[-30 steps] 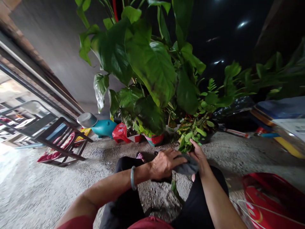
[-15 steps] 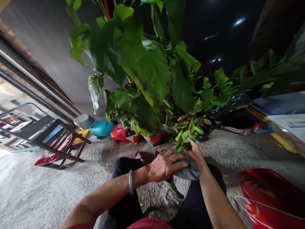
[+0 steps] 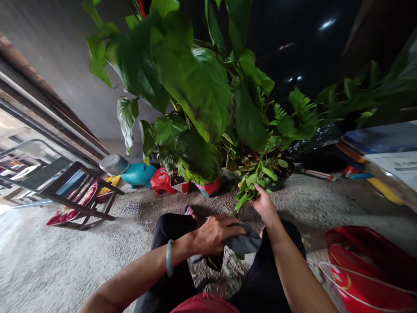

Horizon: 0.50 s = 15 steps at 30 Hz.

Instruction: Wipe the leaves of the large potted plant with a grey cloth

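Observation:
In my left hand [image 3: 216, 234], with a pale bangle at the wrist, is a grey cloth [image 3: 246, 240] that hangs out toward the right over the gap between my knees. My right hand [image 3: 263, 202] is closed at the lower leaves of a small bushy plant [image 3: 256, 180], its fingertips among the stems. Just above and left, a large plant with broad glossy leaves [image 3: 195, 87] fills the middle of the view. Its red and green pot [image 3: 210, 188] stands on the ground beyond my feet.
A red bag [image 3: 355, 269] sits at the right. Left of the pots are a red stool [image 3: 162, 180], a teal animal-shaped item [image 3: 138, 174] with a metal basin [image 3: 114, 165], and a wooden chair [image 3: 86, 195]. Stacked items [image 3: 387, 143] stand at the far right.
My left hand has drawn the cloth down and slightly left, away from my right hand. The right hand has shifted a little left and down, still at the leaves.

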Tool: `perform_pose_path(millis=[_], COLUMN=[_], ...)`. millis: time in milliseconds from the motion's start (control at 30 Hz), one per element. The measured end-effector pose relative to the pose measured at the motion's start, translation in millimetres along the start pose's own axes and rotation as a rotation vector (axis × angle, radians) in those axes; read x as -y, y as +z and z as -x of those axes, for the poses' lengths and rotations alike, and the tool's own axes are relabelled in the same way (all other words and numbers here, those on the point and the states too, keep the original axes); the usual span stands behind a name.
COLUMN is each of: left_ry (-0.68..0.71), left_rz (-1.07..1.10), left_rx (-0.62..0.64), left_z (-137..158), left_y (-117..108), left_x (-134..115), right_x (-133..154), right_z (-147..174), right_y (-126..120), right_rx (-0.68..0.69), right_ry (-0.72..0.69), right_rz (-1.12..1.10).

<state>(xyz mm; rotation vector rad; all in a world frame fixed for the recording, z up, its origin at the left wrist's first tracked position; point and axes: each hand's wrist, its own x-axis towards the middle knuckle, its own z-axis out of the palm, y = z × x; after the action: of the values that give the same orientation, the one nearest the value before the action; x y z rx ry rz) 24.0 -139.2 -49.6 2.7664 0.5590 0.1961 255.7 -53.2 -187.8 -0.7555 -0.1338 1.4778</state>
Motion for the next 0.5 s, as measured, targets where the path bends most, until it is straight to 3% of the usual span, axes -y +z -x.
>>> perform_pose_path(millis=[67, 167, 200, 267, 400, 467, 500], left_ry=[-0.050, -0.173, -0.213, -0.243, -0.178, -0.194, -0.206], left_rz=[0.010, -0.038, -0.053, -0.075, -0.059, -0.003, 0.018], left_rx=[-0.134, -0.450, -0.494, -0.400, 0.087, 0.183, 0.164], left_z=[4, -22, -33, -44, -16, 9, 17], left_y=[-17, -32, -31, -22, -3, -11, -19], left_x=[2, 13, 16, 17, 5, -2, -3], right_x=[0, -1, -1, -3, -8, -10, -11], right_z=[0, 1, 1, 1, -4, -6, -7], right_y=[-1, 4, 6, 11, 15, 15, 15], right_rx=[-0.012, 0.035, 0.063, 0.118, 0.138, 0.107, 0.094], right_ry=[0.035, 0.016, -0.003, -0.022, 0.000, 0.001, 0.005], right_rz=[-0.006, -0.058, -0.075, -0.086, -0.067, -0.079, -0.080])
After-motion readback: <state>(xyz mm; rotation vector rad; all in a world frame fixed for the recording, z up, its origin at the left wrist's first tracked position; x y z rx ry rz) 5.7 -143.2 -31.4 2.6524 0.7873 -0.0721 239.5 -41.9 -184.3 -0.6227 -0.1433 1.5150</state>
